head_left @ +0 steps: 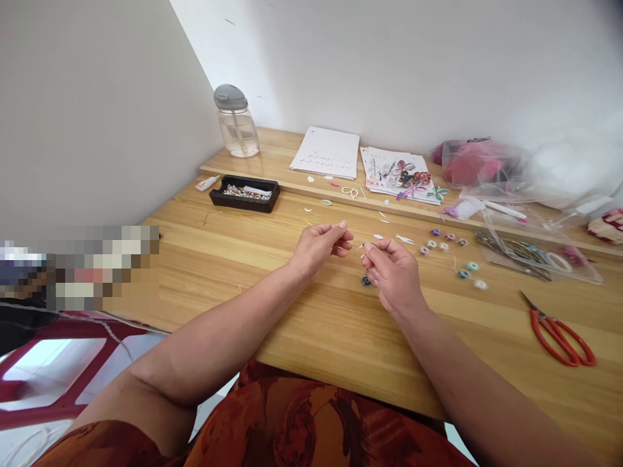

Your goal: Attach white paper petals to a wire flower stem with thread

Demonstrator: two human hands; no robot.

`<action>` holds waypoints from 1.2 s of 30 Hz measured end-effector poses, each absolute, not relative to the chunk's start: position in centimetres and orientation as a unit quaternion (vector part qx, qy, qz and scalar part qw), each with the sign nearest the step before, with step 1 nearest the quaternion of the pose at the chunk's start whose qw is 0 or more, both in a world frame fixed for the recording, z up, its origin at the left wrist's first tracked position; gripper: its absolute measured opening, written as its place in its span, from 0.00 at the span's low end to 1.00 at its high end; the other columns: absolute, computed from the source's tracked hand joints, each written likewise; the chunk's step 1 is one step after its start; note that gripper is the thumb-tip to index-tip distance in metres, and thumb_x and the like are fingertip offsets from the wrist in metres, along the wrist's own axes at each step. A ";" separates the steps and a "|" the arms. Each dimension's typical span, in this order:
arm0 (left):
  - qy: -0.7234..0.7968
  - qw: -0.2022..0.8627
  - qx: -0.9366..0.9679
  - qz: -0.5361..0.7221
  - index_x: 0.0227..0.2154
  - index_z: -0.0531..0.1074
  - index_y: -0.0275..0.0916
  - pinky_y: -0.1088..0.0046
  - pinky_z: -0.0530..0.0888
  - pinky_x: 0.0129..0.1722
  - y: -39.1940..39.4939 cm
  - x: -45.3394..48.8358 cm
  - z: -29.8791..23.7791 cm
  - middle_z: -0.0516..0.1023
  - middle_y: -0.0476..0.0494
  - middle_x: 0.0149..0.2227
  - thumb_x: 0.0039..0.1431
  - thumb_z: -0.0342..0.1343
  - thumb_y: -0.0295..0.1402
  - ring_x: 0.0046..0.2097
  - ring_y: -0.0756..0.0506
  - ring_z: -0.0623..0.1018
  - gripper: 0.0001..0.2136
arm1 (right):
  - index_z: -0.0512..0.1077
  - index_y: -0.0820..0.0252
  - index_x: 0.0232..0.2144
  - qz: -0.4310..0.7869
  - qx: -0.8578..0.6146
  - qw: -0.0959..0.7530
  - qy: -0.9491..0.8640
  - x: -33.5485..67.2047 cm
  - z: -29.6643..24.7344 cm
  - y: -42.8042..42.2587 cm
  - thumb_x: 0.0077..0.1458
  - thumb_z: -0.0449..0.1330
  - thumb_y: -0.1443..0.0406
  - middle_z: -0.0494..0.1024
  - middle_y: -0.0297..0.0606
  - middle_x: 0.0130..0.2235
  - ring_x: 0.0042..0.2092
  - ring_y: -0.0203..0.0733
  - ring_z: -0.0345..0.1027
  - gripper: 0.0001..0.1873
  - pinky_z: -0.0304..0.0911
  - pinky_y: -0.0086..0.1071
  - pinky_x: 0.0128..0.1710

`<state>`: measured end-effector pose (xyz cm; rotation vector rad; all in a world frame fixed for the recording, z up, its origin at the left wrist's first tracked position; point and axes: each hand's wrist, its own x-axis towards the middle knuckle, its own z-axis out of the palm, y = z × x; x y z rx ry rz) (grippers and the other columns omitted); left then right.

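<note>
My left hand [324, 246] is raised over the middle of the table, thumb pressed to its curled fingers. Whatever it pinches, perhaps a fine thread, is too thin to make out. Close by on the right, my right hand [393, 269] pinches a small white piece [363, 255] with a dark spot at its top, between thumb and forefinger. A dark blue thread bobbin [366, 281] lies on the table just beside the right hand's lower fingers. Beyond the hands are white petal-shaped cutouts [404, 239] and a green-edged leaf shape [326, 202].
Several thread bobbins [464, 274] lie right of my hands, with red-handled scissors [559, 334] nearer me. A clear case [579, 259] of tools is behind them. A black bead tray [246, 204], water bottle [237, 126] and paper stacks [326, 152] stand toward the back.
</note>
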<state>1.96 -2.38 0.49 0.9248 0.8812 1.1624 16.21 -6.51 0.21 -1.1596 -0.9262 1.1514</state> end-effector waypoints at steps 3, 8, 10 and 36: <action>0.394 0.630 0.423 0.519 0.21 0.72 0.34 0.78 0.63 0.21 -2.1 1.9 0.4 0.73 0.46 0.22 0.54 0.63 0.48 0.24 0.53 0.71 0.20 | 0.68 0.59 0.27 0.498 -0.501 0.590 -0.391 16.2 0.3 -6.5 0.46 0.69 0.60 0.70 0.28 0.19 0.16 0.26 0.50 0.14 0.44 0.22 0.14; 0.392 0.623 0.453 0.503 0.19 0.70 0.35 0.77 0.59 0.19 -1.9 1.8 -0.1 0.71 0.47 0.20 0.56 0.59 0.53 0.20 0.55 0.65 0.24 | 0.68 0.59 0.26 0.499 -0.499 0.591 -0.391 16.3 0.2 -6.4 0.46 0.69 0.60 0.70 0.28 0.19 0.17 0.26 0.51 0.13 0.44 0.22 0.14; 0.385 0.638 0.448 0.494 0.20 0.72 0.34 0.77 0.61 0.21 -2.0 1.9 -0.2 0.71 0.47 0.20 0.56 0.60 0.50 0.22 0.54 0.67 0.22 | 0.68 0.59 0.26 0.498 -0.499 0.592 -0.391 16.3 0.2 -6.4 0.46 0.69 0.60 0.70 0.28 0.19 0.17 0.26 0.50 0.13 0.44 0.22 0.14; 0.383 0.700 0.412 0.440 0.29 0.81 0.32 0.74 0.71 0.37 -2.3 2.1 -0.4 0.81 0.42 0.31 0.49 0.68 0.36 0.31 0.52 0.75 0.11 | 0.68 0.58 0.26 0.500 -0.497 0.594 -0.388 16.5 0.0 -6.2 0.46 0.67 0.61 0.70 0.28 0.19 0.16 0.26 0.50 0.12 0.44 0.22 0.14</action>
